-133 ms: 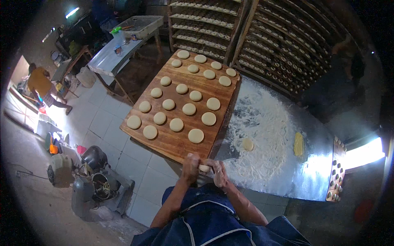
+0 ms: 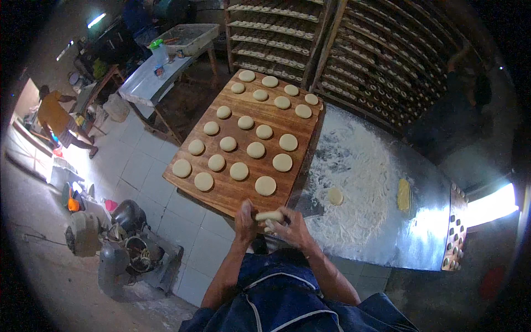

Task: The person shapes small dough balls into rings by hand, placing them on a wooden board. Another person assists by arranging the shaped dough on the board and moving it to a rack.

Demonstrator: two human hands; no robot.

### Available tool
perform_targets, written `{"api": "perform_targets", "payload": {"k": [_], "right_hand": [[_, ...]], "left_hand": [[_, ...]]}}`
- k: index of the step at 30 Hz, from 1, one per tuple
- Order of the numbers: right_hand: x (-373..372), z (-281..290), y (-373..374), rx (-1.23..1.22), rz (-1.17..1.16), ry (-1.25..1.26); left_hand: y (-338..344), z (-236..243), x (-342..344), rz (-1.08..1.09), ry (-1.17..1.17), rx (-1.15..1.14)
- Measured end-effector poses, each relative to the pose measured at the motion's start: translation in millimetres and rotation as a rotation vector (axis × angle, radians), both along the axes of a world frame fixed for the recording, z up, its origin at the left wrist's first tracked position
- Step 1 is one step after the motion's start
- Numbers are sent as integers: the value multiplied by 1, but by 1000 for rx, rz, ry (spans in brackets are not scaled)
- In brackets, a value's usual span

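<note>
Just in front of my apron, a pale flattened piece of dough (image 2: pixel 269 216) is held between my two hands, level with the near edge of a wooden board. My right hand (image 2: pixel 293 229) has its fingers curled round the right side of the dough. At the dough's left end, my left hand (image 2: pixel 243 222) grips with thumb raised and fingers bent. Several round dough discs (image 2: pixel 239 171) lie in loose rows on the wooden board (image 2: pixel 227 191). To the right, one more disc (image 2: pixel 335 196) rests on the floured metal table (image 2: pixel 381 238).
A yellowish folded slab (image 2: pixel 404 195) lies on the table's right part, before a small board of pieces (image 2: pixel 454 227). Behind stand racks (image 2: pixel 332 50) of filled trays. A mixer (image 2: pixel 130 260) stands at left. One person (image 2: pixel 55 113) is far left; another (image 2: pixel 459 105) is by the racks.
My hands have parted slightly and risen away from my body, showing more of the dough between them. The person at far left has stretched an arm forward.
</note>
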State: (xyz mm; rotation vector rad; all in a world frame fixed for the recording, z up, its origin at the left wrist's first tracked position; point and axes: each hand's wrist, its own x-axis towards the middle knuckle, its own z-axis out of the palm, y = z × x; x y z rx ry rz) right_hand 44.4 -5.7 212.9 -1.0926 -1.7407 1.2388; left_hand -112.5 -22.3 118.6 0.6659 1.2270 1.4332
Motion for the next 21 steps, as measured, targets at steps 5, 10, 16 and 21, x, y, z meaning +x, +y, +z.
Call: {"api": "perform_targets", "payload": {"k": [5, 10, 16, 21], "right_hand": [[-5, -33, 8, -8, -261, -497], [-6, -52, 49, 331, -178, -536], [-18, -84, 99, 693, 99, -773], [-7, -22, 120, 361, 307, -503]], "left_hand": [[16, 34, -15, -10, 1302, 85], [11, 37, -22, -159, 1162, 255], [20, 27, -21, -165, 1095, 205], [84, 24, -41, 101, 1567, 400]]}}
